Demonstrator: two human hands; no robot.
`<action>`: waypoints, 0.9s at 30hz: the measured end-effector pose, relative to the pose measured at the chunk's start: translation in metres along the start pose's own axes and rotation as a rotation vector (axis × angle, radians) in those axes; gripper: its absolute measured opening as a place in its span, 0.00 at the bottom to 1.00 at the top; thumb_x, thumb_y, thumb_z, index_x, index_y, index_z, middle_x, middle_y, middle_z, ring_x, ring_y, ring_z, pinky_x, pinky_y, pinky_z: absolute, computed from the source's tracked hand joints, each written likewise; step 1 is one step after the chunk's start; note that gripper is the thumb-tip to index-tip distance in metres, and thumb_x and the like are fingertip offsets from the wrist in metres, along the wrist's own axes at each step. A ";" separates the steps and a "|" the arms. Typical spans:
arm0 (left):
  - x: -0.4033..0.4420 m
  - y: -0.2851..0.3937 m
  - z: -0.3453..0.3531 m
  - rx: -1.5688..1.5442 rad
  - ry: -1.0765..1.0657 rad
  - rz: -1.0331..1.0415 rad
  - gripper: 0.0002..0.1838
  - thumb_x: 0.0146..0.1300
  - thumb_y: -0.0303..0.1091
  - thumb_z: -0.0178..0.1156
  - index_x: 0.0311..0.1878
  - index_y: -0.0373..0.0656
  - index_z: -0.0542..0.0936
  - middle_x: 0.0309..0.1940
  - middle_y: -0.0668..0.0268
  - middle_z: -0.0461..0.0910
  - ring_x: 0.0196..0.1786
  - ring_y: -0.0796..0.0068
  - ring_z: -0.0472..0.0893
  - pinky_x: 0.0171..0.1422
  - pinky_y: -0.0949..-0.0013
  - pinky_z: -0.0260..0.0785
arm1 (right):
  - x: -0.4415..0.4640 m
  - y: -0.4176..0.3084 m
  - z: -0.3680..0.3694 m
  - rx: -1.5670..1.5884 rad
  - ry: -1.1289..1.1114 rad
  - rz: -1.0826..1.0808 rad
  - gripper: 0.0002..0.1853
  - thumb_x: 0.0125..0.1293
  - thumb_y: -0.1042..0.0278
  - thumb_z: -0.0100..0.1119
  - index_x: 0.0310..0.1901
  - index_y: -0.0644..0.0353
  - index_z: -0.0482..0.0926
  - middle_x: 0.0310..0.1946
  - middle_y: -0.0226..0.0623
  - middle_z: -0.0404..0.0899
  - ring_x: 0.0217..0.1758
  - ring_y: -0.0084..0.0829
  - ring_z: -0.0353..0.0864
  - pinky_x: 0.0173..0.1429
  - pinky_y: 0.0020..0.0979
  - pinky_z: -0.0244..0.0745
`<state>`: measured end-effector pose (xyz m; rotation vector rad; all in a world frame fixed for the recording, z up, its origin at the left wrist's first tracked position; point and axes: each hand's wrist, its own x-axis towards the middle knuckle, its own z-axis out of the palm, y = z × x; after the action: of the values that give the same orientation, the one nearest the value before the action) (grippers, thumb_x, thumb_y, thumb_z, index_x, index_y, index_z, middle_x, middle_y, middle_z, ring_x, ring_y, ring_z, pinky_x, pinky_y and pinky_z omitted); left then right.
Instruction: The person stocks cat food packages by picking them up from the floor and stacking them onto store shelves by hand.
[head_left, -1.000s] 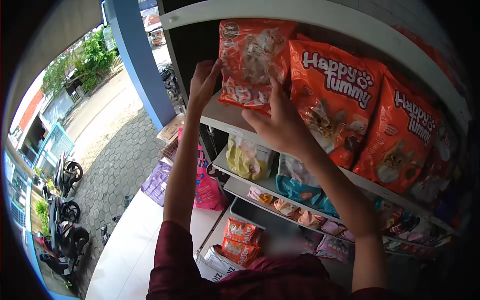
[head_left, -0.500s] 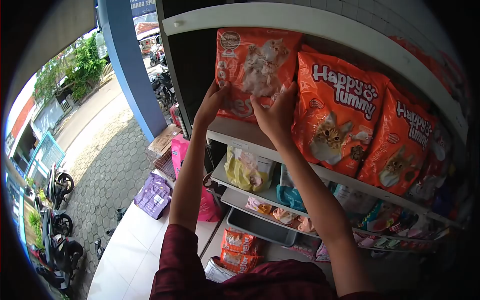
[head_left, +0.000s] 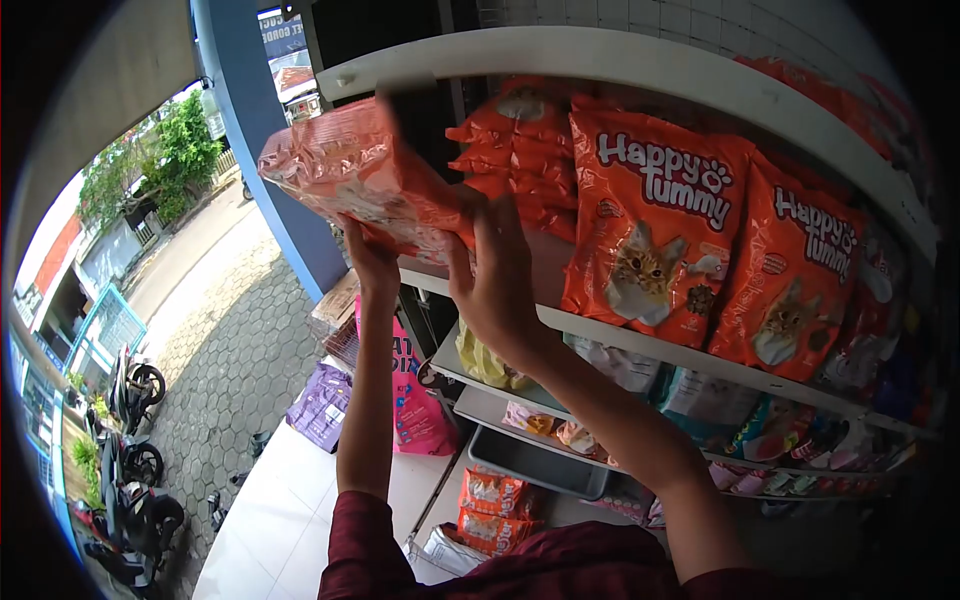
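An orange cat food bag (head_left: 345, 165) is tilted, its end turned toward me, in front of the left end of the top shelf. Underneath it, my left hand (head_left: 370, 258) supports the bag, with the fingers mostly hidden. My right hand (head_left: 497, 285) grips the bag's right side. Just behind, a stack of orange bags (head_left: 520, 150) lies on the shelf. Right of the stack stands a Happy Tummy bag (head_left: 655, 225), and a second Happy Tummy bag (head_left: 795, 270) leans beside it.
Lower shelves (head_left: 490, 405) hold more pet food packs. A grey tray (head_left: 535, 465) sits beneath them, above several orange packs (head_left: 492, 510) near the floor. A pink bag (head_left: 420, 410) and a purple bag (head_left: 320, 405) are at left. A blue pillar (head_left: 262, 150) rises beside the shelving.
Both hands have moved left with the orange cat food bag, tipping it from upright so its end faces me. The stack of orange bags behind it has come into view.
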<state>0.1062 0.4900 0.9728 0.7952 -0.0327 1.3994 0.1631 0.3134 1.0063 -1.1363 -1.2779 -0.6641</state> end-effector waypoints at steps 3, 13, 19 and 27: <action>-0.007 0.024 -0.029 0.115 -0.264 0.064 0.28 0.69 0.56 0.48 0.60 0.43 0.66 0.35 0.68 0.75 0.34 0.83 0.74 0.35 0.77 0.66 | 0.015 -0.032 -0.029 0.020 -0.045 -0.014 0.22 0.61 0.73 0.61 0.55 0.67 0.67 0.42 0.45 0.72 0.39 0.37 0.78 0.40 0.32 0.71; -0.129 0.076 0.074 0.367 -0.233 0.319 0.24 0.71 0.39 0.49 0.65 0.37 0.61 0.54 0.59 0.70 0.53 0.72 0.71 0.56 0.70 0.65 | 0.034 -0.079 -0.147 0.275 -0.016 0.054 0.31 0.63 0.70 0.63 0.61 0.66 0.56 0.52 0.49 0.71 0.46 0.28 0.78 0.42 0.25 0.72; -0.157 0.084 0.153 0.332 -0.275 0.059 0.23 0.73 0.39 0.46 0.66 0.36 0.62 0.59 0.56 0.70 0.57 0.68 0.74 0.60 0.67 0.67 | 0.016 -0.097 -0.223 0.097 -0.131 -0.072 0.43 0.62 0.70 0.64 0.66 0.64 0.41 0.61 0.58 0.60 0.59 0.37 0.71 0.57 0.33 0.70; -0.153 0.098 0.273 0.468 -0.835 0.158 0.29 0.63 0.39 0.60 0.61 0.35 0.63 0.53 0.57 0.71 0.53 0.71 0.76 0.54 0.71 0.71 | 0.079 -0.101 -0.318 -0.120 0.013 0.070 0.31 0.68 0.71 0.55 0.67 0.63 0.50 0.55 0.48 0.70 0.55 0.29 0.74 0.55 0.28 0.70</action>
<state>0.1030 0.2152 1.1514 1.7597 -0.4318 1.1403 0.2147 0.0019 1.1402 -1.2667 -1.1945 -0.7020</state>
